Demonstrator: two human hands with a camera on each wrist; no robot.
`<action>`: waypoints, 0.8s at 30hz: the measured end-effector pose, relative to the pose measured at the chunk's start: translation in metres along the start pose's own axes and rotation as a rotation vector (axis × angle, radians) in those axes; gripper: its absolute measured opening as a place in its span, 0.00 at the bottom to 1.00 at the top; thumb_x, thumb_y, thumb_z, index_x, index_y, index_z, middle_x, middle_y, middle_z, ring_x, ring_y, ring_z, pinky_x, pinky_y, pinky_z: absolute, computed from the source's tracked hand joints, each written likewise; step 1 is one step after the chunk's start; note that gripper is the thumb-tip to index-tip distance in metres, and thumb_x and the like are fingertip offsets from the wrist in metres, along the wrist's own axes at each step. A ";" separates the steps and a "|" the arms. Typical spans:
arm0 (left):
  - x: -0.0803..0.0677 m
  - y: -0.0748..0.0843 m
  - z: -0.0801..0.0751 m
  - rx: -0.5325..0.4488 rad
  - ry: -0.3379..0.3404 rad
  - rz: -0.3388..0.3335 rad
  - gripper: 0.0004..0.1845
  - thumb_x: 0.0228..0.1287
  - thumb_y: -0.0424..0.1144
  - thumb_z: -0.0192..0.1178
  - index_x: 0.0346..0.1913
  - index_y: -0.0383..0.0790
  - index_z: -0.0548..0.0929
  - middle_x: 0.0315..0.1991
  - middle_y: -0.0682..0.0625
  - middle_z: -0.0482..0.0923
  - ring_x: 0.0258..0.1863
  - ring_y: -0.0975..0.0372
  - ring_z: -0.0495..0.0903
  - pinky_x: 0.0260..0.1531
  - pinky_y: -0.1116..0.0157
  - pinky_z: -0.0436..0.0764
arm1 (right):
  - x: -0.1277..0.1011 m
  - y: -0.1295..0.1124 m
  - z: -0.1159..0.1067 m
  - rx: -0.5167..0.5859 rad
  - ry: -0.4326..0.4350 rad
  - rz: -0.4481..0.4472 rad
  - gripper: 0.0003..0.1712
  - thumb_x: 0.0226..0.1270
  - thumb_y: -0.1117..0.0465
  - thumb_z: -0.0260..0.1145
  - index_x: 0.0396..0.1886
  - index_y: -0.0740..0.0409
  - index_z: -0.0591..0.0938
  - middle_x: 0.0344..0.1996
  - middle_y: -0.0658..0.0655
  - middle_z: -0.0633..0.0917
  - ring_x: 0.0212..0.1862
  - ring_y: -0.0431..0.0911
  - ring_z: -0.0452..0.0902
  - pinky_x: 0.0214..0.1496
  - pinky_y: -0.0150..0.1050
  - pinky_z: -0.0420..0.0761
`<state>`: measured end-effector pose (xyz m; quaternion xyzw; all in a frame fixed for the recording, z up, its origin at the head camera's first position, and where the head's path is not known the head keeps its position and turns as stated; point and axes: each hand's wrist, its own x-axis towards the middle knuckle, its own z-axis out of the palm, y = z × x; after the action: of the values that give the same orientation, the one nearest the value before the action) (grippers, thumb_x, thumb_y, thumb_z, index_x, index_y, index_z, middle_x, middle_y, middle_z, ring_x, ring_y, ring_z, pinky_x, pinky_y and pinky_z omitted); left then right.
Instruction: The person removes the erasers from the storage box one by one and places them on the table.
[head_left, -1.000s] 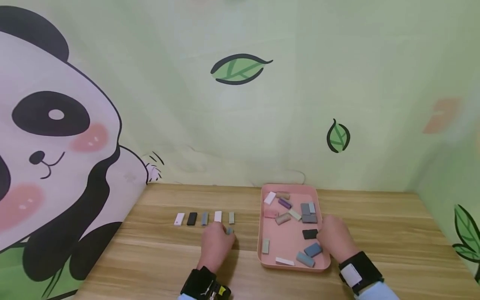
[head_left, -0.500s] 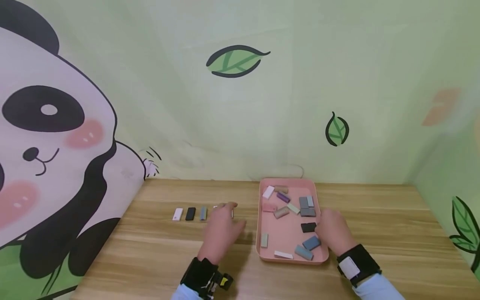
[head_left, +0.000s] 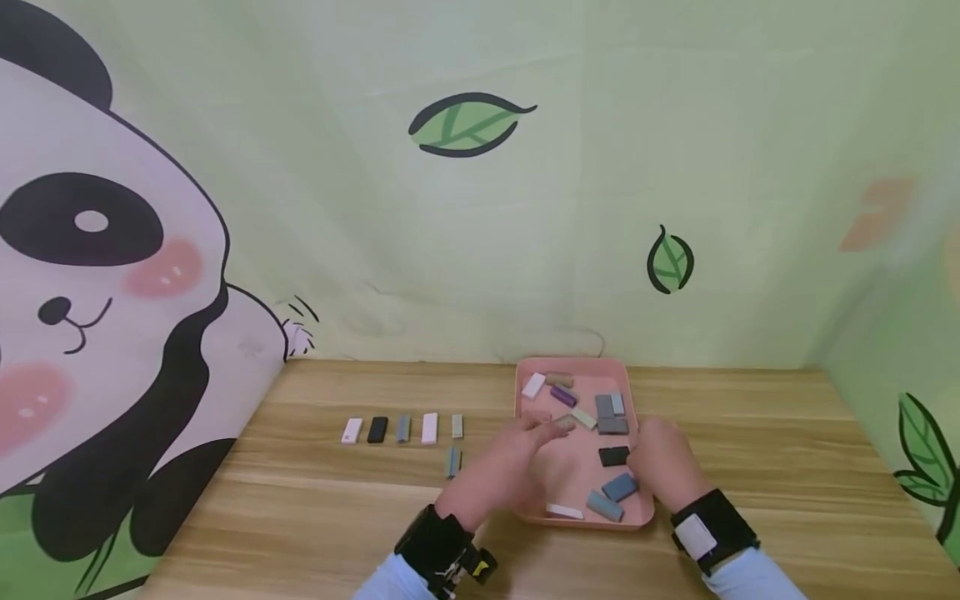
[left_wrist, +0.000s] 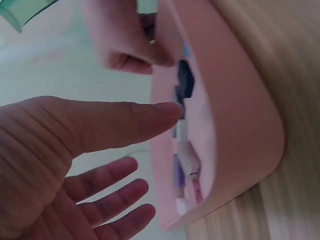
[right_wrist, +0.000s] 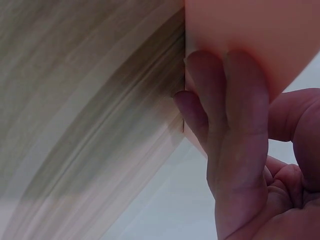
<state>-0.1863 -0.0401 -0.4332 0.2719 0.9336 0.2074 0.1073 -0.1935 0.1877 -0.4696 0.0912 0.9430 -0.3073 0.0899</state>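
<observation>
Over a smooth, rounded tray (head_left: 579, 472), left grip (head_left: 501, 468) hangs relaxed, right grip (head_left: 666, 463) clasping it.

No words, brands or numbers showing legibly; leftmost white block (head_left: 352, 431) bearing small mark, pink block (left_wrist: 195, 191) bearing faint marks, both defying reading.

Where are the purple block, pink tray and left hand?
Purple block (head_left: 563, 396), head view: middle of its upper side.
Pink tray (left_wrist: 247, 107), left wrist view: outer wall.
Left hand (head_left: 501, 469), head view: back of the hand.
</observation>
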 end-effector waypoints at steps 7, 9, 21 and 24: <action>0.010 0.002 0.019 0.169 -0.048 0.192 0.27 0.45 0.34 0.71 0.52 0.53 0.80 0.62 0.57 0.72 0.56 0.63 0.75 0.49 0.70 0.75 | 0.001 0.001 0.001 0.010 0.008 -0.005 0.06 0.52 0.74 0.57 0.31 0.69 0.78 0.23 0.59 0.77 0.22 0.46 0.73 0.19 0.34 0.72; 0.012 0.004 0.021 0.151 -0.072 0.189 0.22 0.49 0.33 0.68 0.50 0.52 0.81 0.53 0.58 0.79 0.50 0.67 0.77 0.46 0.72 0.76 | 0.002 0.002 0.001 0.016 0.010 -0.005 0.07 0.52 0.74 0.57 0.32 0.69 0.78 0.23 0.59 0.77 0.22 0.46 0.73 0.19 0.34 0.72; 0.014 0.009 0.033 0.008 -0.138 0.145 0.10 0.53 0.32 0.66 0.37 0.49 0.86 0.30 0.60 0.81 0.28 0.73 0.73 0.33 0.76 0.74 | 0.002 0.002 0.004 0.005 0.026 0.005 0.10 0.53 0.74 0.59 0.37 0.72 0.78 0.26 0.59 0.78 0.23 0.46 0.74 0.20 0.34 0.73; 0.016 0.008 0.037 -0.001 -0.138 0.147 0.08 0.52 0.33 0.67 0.35 0.49 0.87 0.28 0.60 0.81 0.27 0.73 0.72 0.33 0.76 0.74 | 0.002 0.002 0.004 -0.003 0.021 0.011 0.10 0.53 0.73 0.59 0.38 0.72 0.78 0.26 0.59 0.78 0.24 0.46 0.74 0.20 0.34 0.73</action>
<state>-0.1843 -0.0127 -0.4644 0.3532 0.9014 0.1960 0.1558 -0.1943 0.1869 -0.4739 0.0997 0.9438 -0.3044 0.0818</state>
